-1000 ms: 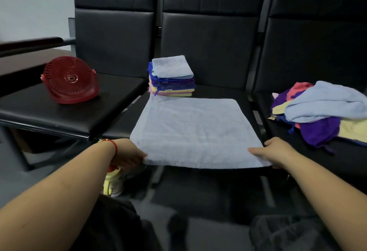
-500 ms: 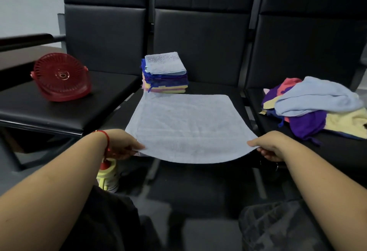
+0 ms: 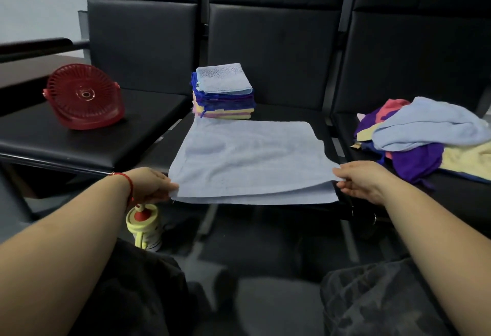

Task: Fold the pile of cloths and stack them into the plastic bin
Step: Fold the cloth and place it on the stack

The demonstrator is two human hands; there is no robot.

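The near corners of the light blue cloth (image 3: 249,160) have been lifted, pinched by the left hand (image 3: 151,185) and right hand (image 3: 364,180); a first fold is judged begun.

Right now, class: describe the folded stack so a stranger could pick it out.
Find the middle black seat. At its back, behind the spread light blue cloth, sits the folded stack. Unlike the loose pile on the right seat, it is squared, layered and topped in light blue.

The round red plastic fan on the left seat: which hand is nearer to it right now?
Left. The left hand pinches the light blue cloth's near-left corner, just below-right of the red fan; the right hand pinches the near-right corner, a full cloth farther.
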